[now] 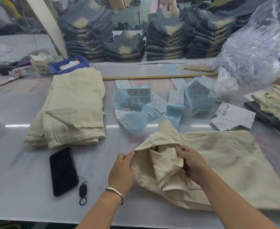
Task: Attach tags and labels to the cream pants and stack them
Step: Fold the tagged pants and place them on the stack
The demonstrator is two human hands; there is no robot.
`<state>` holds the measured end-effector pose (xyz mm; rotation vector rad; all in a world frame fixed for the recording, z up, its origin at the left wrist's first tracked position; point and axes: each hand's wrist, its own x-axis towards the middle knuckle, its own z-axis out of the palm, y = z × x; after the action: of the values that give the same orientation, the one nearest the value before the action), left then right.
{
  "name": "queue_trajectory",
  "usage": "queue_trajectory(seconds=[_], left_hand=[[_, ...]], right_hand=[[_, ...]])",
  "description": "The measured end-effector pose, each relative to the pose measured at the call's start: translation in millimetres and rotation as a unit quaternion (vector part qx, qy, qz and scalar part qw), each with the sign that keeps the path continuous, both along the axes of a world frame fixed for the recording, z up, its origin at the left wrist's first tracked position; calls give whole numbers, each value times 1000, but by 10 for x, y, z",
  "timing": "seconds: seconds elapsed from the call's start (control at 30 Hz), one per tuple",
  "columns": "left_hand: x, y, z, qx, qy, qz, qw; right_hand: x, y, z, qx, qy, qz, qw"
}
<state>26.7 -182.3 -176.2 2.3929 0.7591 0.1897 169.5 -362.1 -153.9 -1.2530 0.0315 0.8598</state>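
Cream pants [218,162] flat on table [20,162], near edge, waistband end bunched between both hands. Left hand [122,169] pinching waistband edge at left. Right hand [191,162] gripping folded fabric at right, thumb on top. Folded cream stack [69,109] well apart, far left. Label sheets [139,96] beyond hands.

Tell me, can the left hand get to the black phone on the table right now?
Probably not at once: the left hand is pinching the cream pants. Otherwise the way looks free: the black phone lies uncovered just left of it, with bare table between.
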Motion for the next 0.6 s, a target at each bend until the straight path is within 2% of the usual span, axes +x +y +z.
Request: queue_trajectory(seconds=[0.1,0.17,0.2,0.3,0.33,0.4,0.5,0.57,0.6], left_hand=[[85,-89,40,110,28,49,992],[171,-197,108,155,-4,62,986],[223,-250,149,148,-18,54,987],[423,-343,189,24,-16,29,999],[498,-356,189,13,-4,31,999],[606,-351,212,51,13,58,997],[677,-184,307,109,-63,64,990],[710,-1,343,44,-106,-8,993],[719,57,358,7,-115,-40,993]], right_hand=[[40,48,86,-26,-78,37,996],[51,99,161,-31,-112,43,992],[54,127,196,-44,-135,45,989],[70,228,306,-137,-246,64,957],[86,258,341,-163,-280,67,944],[148,301,414,-185,-321,66,927],[310,288,515,-197,-348,64,914],[432,258,575,-188,-335,70,920],[491,252,588,-162,-299,72,937]])
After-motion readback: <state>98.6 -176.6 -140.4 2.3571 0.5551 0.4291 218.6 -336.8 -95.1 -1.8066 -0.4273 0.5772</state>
